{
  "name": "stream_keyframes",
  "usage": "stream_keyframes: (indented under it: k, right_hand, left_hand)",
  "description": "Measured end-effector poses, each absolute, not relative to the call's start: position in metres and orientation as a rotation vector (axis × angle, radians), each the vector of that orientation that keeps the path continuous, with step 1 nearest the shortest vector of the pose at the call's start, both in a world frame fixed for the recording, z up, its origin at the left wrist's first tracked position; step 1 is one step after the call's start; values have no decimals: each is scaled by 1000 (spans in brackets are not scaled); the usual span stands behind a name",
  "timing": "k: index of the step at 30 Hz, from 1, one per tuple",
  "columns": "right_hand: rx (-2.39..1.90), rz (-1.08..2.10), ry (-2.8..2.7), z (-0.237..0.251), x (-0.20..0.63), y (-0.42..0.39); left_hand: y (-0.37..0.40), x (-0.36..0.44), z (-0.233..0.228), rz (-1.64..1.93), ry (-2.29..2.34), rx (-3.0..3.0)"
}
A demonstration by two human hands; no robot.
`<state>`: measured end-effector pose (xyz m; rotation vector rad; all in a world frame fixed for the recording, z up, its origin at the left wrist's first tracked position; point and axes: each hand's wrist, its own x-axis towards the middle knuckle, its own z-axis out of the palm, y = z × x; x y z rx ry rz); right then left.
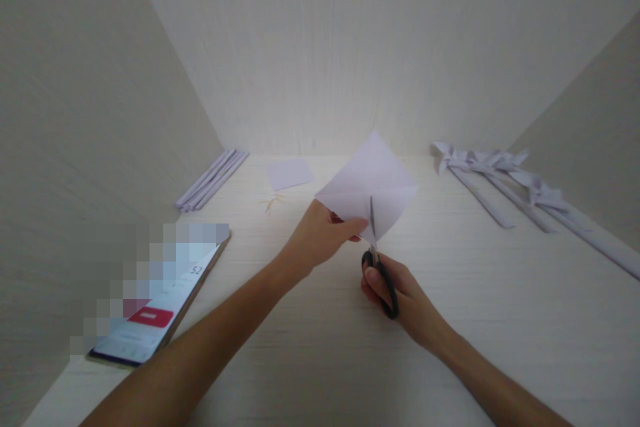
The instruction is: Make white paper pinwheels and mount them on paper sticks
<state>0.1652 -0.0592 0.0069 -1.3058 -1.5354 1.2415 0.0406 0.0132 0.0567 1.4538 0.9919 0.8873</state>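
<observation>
Head view: the left hand (320, 237) pinches a pale lilac paper square (367, 187), held as a diamond, one corner up, above the surface (475, 293). Just below, the right hand (400, 293) grips black-handled scissors (377, 253), blades pointing straight up into its lower corner.

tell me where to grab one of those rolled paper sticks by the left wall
Take a rolled paper stick near its middle, coming from the right, open-table side. The sticks lie flat in a tight bundle angled against the left wall, so only the top and right flank are free. The phone sits nearer the front, out of the way.
</observation>
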Motion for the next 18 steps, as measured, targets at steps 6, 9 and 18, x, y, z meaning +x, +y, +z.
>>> stream_keyframes:
  k: [6,9,18]
  right_hand:
    - [-1298,1238,-1541,8,165,-60]
    - [-1307,1228,-1544,7,165,-59]
    - [-1326,1228,-1541,3,166,-58]
  left_hand:
    - [14,41,56,889,1000,1465]
    - [14,41,56,892,995,1459]
    - [14,40,54,891,973,1449]
